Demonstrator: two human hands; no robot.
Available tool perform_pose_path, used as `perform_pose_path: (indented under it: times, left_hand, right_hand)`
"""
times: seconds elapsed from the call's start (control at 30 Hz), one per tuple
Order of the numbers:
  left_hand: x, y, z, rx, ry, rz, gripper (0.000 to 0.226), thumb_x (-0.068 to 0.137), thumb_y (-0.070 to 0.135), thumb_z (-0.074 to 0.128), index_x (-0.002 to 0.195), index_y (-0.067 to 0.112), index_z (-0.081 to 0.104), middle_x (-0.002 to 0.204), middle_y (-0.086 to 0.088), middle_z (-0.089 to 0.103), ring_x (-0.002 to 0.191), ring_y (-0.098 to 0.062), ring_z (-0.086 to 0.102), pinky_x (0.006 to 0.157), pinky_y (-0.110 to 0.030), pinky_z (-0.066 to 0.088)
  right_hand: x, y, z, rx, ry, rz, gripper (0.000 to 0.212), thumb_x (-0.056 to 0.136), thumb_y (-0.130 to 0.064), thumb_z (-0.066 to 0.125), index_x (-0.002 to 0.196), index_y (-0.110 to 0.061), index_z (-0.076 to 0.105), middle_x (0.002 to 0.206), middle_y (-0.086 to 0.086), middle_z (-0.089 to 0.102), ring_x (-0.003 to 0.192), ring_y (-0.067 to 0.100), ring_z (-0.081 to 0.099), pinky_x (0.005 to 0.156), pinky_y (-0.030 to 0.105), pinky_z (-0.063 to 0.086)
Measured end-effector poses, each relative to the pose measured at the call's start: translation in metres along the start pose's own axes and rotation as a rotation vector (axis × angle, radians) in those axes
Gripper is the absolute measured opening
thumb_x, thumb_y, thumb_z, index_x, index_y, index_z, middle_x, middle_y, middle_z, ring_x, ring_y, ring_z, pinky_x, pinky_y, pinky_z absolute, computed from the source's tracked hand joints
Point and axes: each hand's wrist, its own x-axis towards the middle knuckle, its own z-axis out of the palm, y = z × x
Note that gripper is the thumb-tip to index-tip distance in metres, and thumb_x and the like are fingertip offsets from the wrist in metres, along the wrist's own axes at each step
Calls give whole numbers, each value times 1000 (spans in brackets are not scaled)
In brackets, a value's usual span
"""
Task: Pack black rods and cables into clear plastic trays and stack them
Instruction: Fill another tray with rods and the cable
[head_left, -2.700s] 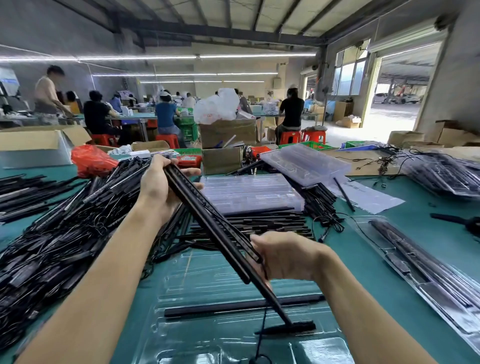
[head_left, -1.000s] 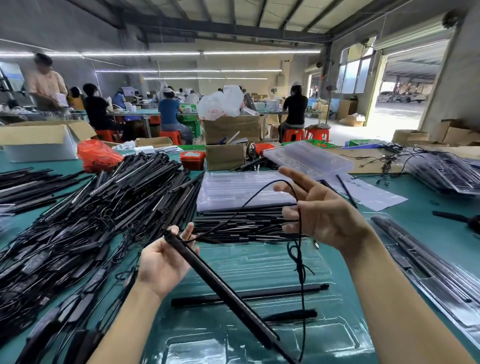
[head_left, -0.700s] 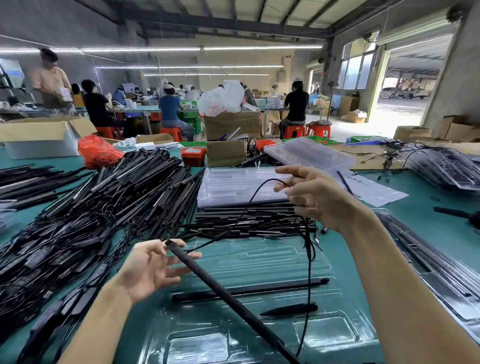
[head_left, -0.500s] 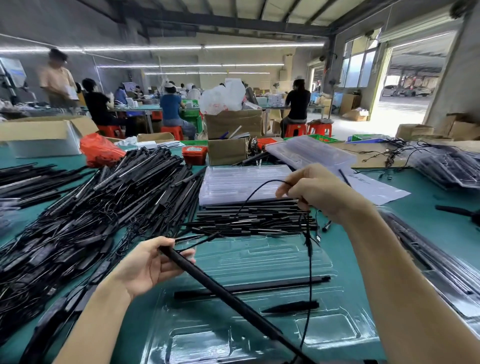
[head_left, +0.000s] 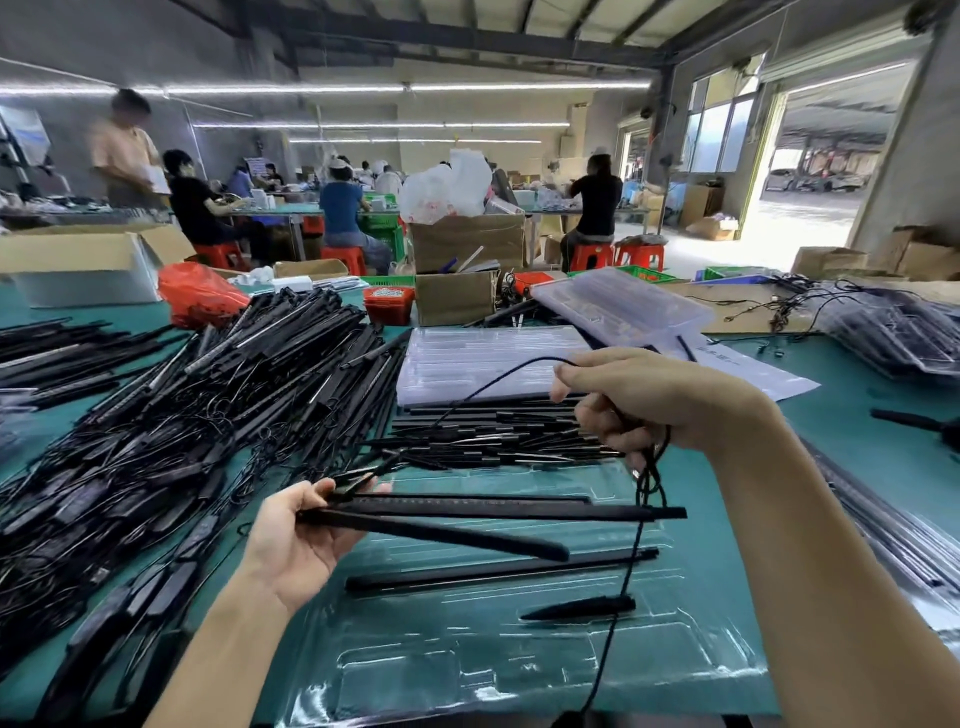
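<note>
Swung level over tray (head_left: 519, 670) holding one rod (head_left: 498, 571): left hand (head_left: 296, 540) grips rods (head_left: 467, 519), right hand (head_left: 639, 400) cable (head_left: 631, 556).

No legible text anywhere; faint print on white paper sheet (head_left: 748, 371) near table's far right edge, too blurred.
</note>
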Motion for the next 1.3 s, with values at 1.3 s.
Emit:
perform_pose_path:
  times: [1.3]
  left_hand:
    - [-31, -54, -1, 734, 107, 330, 6, 95, 0, 61, 94, 6, 61, 98, -15, 62, 77, -20, 70, 75, -47, 61]
  right_hand:
    - [-19, -12, -6, 612, -202, -645, 24, 83, 7, 55, 100, 1, 70, 95, 17, 70, 86, 24, 71, 69, 27, 57]
